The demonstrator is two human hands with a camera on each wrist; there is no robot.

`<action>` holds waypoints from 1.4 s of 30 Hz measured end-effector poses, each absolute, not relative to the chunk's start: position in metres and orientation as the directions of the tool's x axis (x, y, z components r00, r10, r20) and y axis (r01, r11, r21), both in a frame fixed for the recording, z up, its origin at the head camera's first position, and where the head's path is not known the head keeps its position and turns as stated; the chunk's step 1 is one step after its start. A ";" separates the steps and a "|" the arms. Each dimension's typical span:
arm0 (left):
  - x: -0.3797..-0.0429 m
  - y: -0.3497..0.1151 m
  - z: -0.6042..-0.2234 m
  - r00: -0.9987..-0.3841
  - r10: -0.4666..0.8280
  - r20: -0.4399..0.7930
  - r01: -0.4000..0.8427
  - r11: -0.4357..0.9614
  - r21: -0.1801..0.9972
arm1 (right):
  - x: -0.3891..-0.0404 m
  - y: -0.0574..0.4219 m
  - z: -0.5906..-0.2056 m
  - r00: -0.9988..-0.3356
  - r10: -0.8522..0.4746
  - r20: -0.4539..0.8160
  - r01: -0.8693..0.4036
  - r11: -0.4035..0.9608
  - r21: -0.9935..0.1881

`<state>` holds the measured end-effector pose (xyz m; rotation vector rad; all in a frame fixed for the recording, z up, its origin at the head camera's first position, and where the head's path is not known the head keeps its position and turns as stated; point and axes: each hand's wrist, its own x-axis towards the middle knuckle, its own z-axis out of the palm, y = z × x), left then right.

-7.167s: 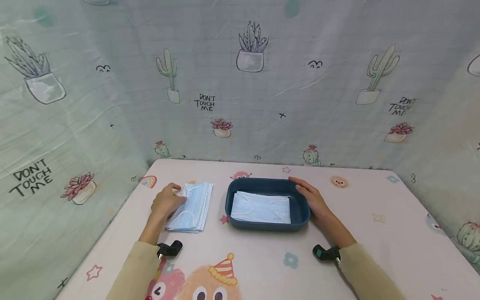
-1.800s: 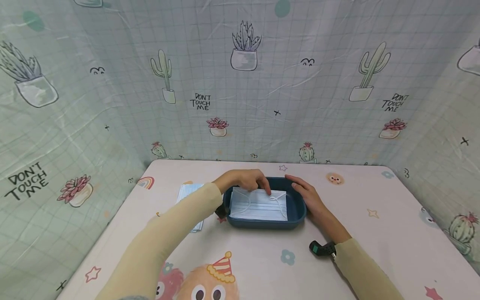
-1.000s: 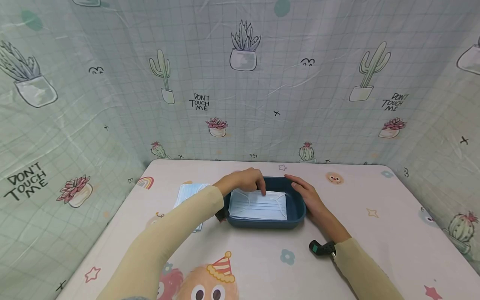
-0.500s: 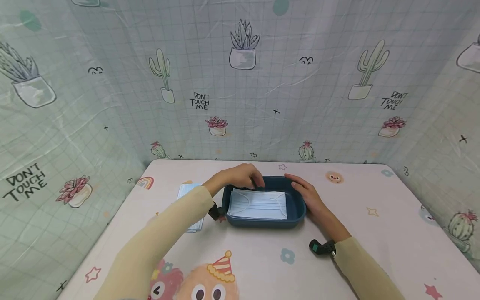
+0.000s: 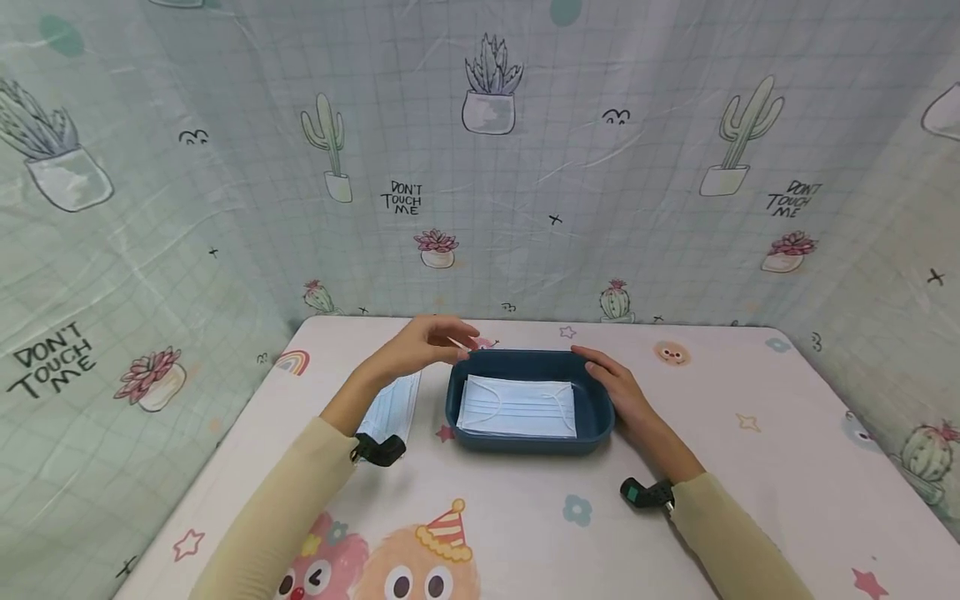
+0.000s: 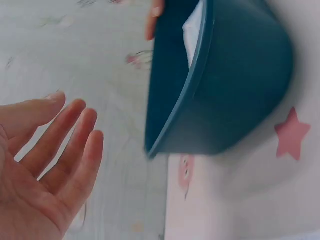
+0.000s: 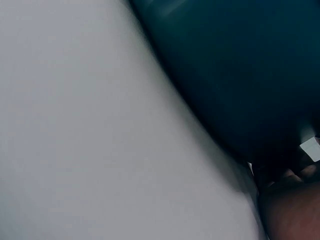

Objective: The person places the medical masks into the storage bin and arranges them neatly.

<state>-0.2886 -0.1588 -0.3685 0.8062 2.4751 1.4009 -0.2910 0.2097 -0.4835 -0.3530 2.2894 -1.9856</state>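
A dark teal plastic bin (image 5: 536, 446) holds a stack of blue face masks (image 5: 517, 408), lying flat with white ear loops on top. My left hand (image 5: 427, 343) hovers by the bin's back left corner, holding nothing. In the left wrist view its relaxed fingers (image 6: 87, 155) are spread apart from the rim. A second pile of face masks (image 5: 396, 408) lies on the table to the left, partly hidden by my left hand and wrist. On the bin's right end rests my right hand (image 5: 626, 396), fingers extended along the rim. The right wrist view is dark there.
A pale table (image 5: 712, 417) with printed cartoon figures bears everything. Patterned cloth (image 5: 555, 167) surrounds it at the back and sides. Black wrist cameras (image 5: 378, 450) are strapped to both wrists; the left one hangs over the loose mask pile.
Earlier my left hand was at the left mask pile, then its fingers touched the masks in the bin. Now it has lifted away leftward and opened. The right hand stays put.
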 end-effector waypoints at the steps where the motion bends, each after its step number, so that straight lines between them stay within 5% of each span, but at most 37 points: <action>1: -0.286 -0.167 -0.369 -0.855 0.506 0.116 0.353 0.403 0.844 | -0.291 0.210 -0.483 -0.970 -0.231 0.081 -0.112 0.127 -0.986; 7: -0.276 -0.213 -0.381 -0.941 0.280 0.191 0.292 0.381 0.877 | -0.293 0.210 -0.481 -0.972 -0.223 0.079 -0.108 0.123 -0.986; 13: -0.268 -0.250 -0.401 -0.976 0.081 0.200 0.212 0.194 0.958 | -0.295 0.207 -0.480 -0.969 -0.232 0.079 -0.108 0.115 -0.988; 22: -0.264 -0.273 -0.414 -0.994 -0.079 0.081 0.088 -0.081 0.993 | -0.295 0.205 -0.480 -0.972 -0.224 0.075 -0.104 0.118 -0.988; 31: -0.271 -0.285 -0.427 -0.991 -0.135 -0.007 -0.050 0.316 0.947 | -0.295 0.205 -0.480 -0.973 -0.220 0.068 -0.094 0.107 -0.990; 42: -0.272 -0.293 -0.446 -0.974 -0.204 -0.100 -0.186 0.461 0.868 | -0.294 0.204 -0.481 -0.975 -0.215 0.053 -0.079 0.113 -0.990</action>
